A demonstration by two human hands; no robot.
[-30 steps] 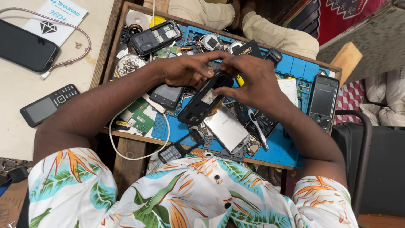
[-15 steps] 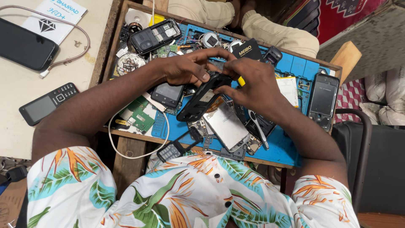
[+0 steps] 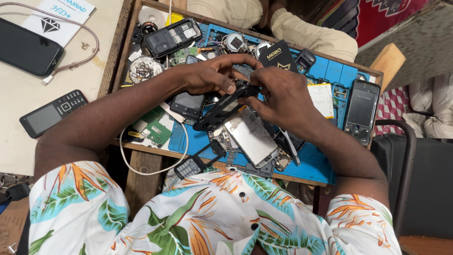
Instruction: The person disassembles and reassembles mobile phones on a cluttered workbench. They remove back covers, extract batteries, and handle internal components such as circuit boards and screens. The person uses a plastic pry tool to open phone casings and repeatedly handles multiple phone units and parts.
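Head view: a black plastic phone housing (image 3: pixel 222 109), long, slim and tilted, is held above the blue repair mat (image 3: pixel 311 163), pinched at its upper end by both the left hand (image 3: pixel 210 75) and right hand (image 3: pixel 283 97). Judging by the grip, the shell is being pried apart; next needs careful fingertip leverage. A silver metal plate (image 3: pixel 250 137) lies beneath.

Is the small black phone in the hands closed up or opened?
Opened: the black phone shell held by the left hand and right hand looks like a bare frame, with loose circuit boards on the blue mat.
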